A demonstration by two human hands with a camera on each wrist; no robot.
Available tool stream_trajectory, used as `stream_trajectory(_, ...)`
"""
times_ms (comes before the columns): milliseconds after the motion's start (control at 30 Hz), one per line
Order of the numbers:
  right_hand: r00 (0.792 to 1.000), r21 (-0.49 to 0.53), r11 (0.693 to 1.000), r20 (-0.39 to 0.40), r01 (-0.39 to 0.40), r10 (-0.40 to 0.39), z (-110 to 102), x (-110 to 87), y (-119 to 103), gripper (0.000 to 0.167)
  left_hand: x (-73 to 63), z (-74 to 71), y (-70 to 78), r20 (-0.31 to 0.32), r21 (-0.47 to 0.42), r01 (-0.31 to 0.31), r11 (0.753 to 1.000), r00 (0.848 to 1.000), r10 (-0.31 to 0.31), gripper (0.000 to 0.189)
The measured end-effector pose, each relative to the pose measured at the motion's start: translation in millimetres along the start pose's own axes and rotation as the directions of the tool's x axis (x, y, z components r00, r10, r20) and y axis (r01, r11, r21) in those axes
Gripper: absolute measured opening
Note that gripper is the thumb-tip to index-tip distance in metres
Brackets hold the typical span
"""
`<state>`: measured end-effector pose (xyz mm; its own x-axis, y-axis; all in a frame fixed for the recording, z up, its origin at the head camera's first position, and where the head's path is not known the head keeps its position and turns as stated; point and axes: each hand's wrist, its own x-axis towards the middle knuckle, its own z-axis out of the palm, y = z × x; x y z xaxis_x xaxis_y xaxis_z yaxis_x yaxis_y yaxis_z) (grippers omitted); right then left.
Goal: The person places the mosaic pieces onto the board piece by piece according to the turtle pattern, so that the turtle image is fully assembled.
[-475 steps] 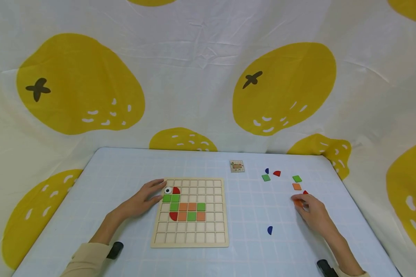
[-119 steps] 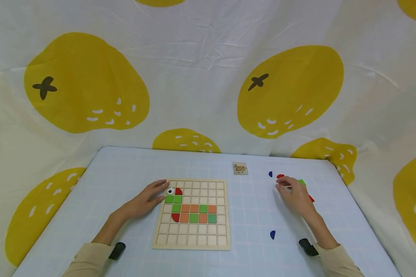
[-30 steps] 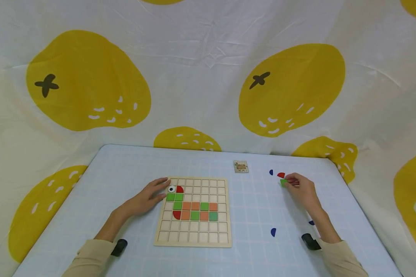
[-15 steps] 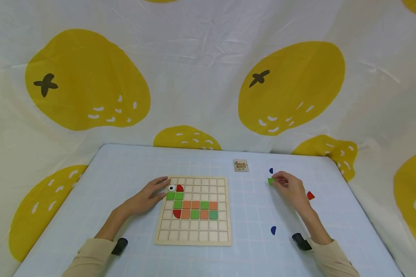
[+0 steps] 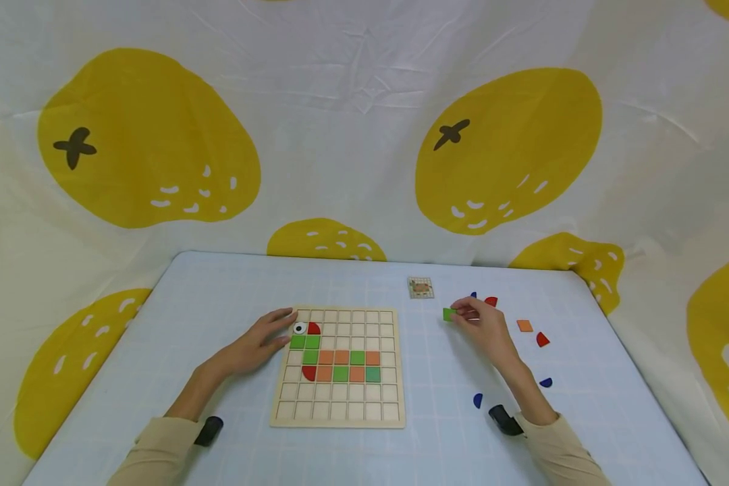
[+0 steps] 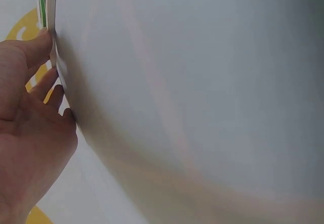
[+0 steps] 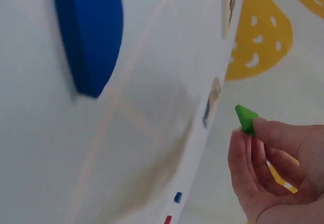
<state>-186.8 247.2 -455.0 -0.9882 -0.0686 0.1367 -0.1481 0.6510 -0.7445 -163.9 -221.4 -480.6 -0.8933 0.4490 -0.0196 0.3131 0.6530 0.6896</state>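
My right hand (image 5: 484, 332) pinches a small green tile (image 5: 448, 314) between thumb and fingers, held over the table right of the board. The right wrist view shows the same tile (image 7: 246, 119) at the fingertips. At the upper left edge of the wooden grid board (image 5: 340, 425), my left hand (image 5: 252, 345) rests with its fingers extended. That hand (image 6: 35, 113) touches the edge in the left wrist view too. On the board lie an eye tile (image 5: 300, 329), red quarter-round tiles (image 5: 309, 373), and several green (image 5: 340, 374) and orange tiles (image 5: 326, 357).
A small picture card (image 5: 421, 287) lies behind the board. Loose at right are a red quarter-round tile (image 5: 543, 339), another red piece (image 5: 491, 301), an orange tile (image 5: 525, 326), and blue half-round pieces (image 5: 478, 401), one partly hidden behind the right hand.
The right hand has carried the green tile leftward, uncovering an orange tile and a blue piece. Since the oldest frame, an orange and a darker green tile joined the board's rows. Left hand stays put.
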Motion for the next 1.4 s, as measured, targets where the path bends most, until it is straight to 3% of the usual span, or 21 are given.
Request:
stream_trajectory(500, 0.997, 0.09, 0.996, 0.072, 0.02, -0.027, 44.9, 4.5, -35.8, 0.016, 0.2, 1.5, -2.5, 0.01, -0.005, 0.014, 1.0, 1.0, -0.014, 0.055)
stream_trajectory(833, 0.989, 0.152, 0.987, 0.131, 0.044, -0.064, 71.4, 5.5, -60.1, 0.014, -0.2, 0.8, -2.0, 0.001, 0.001, -0.011, 1.0, 1.0, 0.011, 0.054)
stream_trajectory(1400, 0.946, 0.26, 0.956, 0.256, 0.132, -0.2, 106.9, 7.9, -80.8, 0.01, -0.1, -0.4, -3.5, -0.001, 0.01, -0.017, 1.0, 1.0, 0.017, 0.054)
